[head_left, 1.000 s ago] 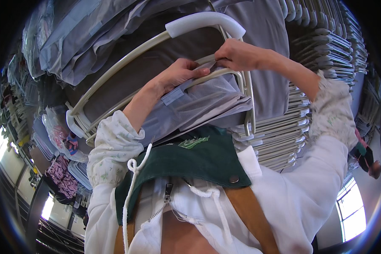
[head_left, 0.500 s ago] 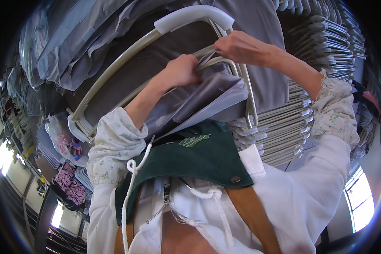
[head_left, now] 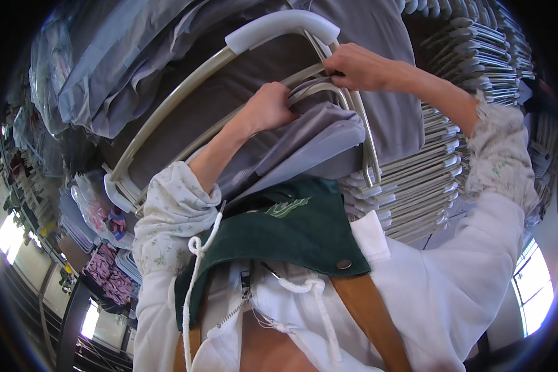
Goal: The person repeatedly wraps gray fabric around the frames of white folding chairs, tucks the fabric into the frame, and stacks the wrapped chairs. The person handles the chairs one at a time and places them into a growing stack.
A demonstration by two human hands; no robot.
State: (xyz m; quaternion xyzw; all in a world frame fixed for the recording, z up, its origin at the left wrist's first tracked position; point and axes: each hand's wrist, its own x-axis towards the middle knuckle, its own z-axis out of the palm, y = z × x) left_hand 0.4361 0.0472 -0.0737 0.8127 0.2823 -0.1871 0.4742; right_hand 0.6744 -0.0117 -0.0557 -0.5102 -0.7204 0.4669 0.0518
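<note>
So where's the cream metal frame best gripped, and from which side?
Probably at the white sleeve on the frame, coming from the side away from the wearer, fingers wrapped over its outer curve: it's thicker than the bare tube and bows away from the body.

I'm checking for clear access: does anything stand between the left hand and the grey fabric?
Nothing visible does: the left hand is right against the grey fabric, within the pale metal frame. Its fingertips are hidden, so I can't tell what lies under them.
</note>
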